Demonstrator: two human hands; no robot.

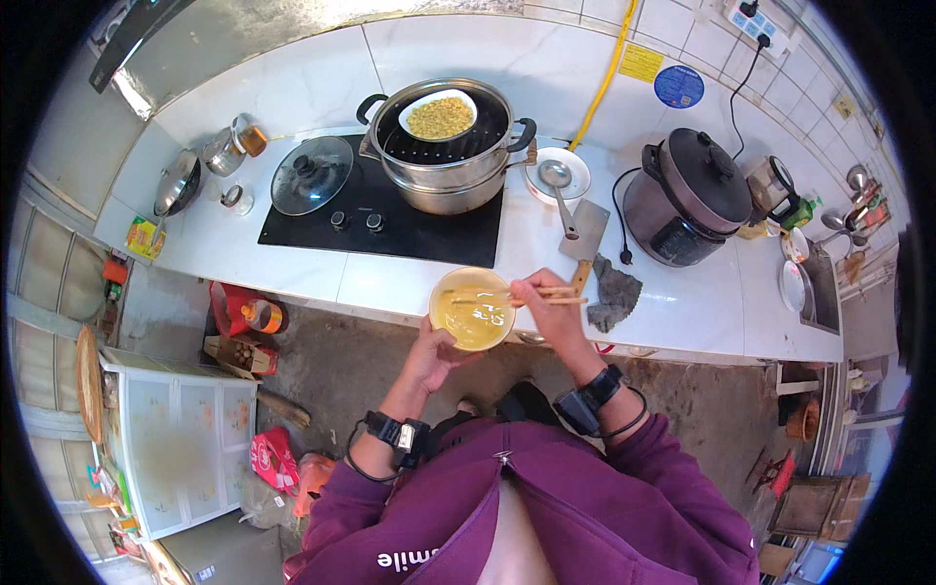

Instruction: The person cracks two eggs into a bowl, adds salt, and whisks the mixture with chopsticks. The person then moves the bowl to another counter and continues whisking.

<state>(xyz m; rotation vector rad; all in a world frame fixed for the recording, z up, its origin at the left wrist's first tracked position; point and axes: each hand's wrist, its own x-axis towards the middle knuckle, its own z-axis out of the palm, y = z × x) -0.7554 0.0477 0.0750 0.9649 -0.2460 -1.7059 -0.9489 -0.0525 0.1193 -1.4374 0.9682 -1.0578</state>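
Note:
In front of my body, at the counter's front edge, my left hand point(431, 355) grips a round bowl point(436, 292) from its lower left side. Yellow liquid that looks like beaten egg point(472, 329) fills much of it. My right hand point(550, 307) holds a pair of wooden chopsticks point(563, 296), whose tips are in the liquid and look blurred. Just beyond that hand lie a cleaver point(585, 230) with a wooden handle and a crumpled grey cloth point(616, 294).
A steel steamer pot point(446, 179) holding a dish of yellowish food point(439, 118) stands on the black cooktop point(431, 245). Left of it rests a glass lid point(312, 175). A ladle point(559, 191) lies across a white bowl point(581, 164). An electric pressure cooker point(680, 197) stands to the right.

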